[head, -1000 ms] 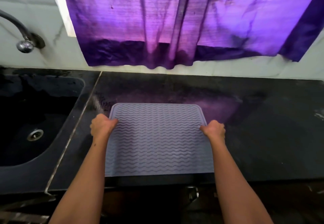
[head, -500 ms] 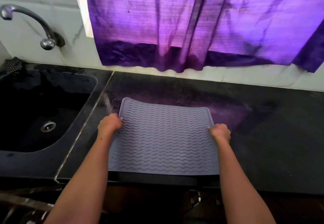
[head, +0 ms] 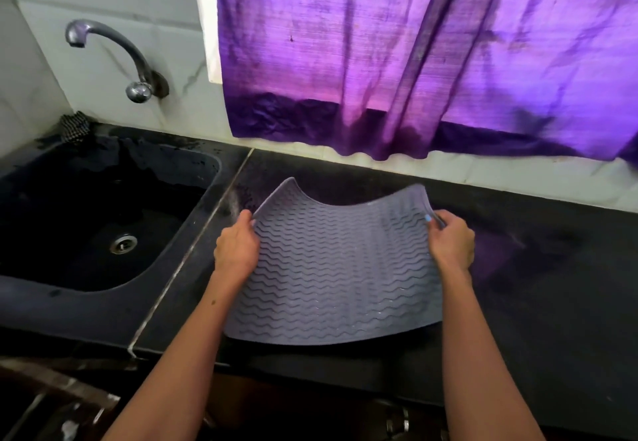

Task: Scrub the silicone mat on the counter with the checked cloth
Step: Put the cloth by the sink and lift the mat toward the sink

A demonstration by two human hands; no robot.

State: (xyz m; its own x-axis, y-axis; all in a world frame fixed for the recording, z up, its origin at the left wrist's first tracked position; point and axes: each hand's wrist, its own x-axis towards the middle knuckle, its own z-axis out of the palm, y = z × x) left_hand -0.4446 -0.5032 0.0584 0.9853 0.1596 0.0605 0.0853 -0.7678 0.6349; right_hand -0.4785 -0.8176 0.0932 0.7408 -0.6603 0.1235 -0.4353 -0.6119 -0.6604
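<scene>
Black stone counter [head: 518, 285] | left hand [head: 236, 251] and right hand [head: 452, 245] are pinching 2 side edges of grey wavy-ribbed silicone mat [head: 338, 268] | mat is sagging: floppy, light, probably slippery

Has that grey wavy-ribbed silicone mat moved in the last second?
Yes. The grey wavy-ribbed silicone mat lay flat on the black stone counter; now its far edge is lifted and sagging between left hand and right hand.

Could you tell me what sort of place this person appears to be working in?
Most likely a home kitchen: a dark sink with a wall tap sits beside a black stone counter, and a purple curtain hangs over the window behind.
</scene>
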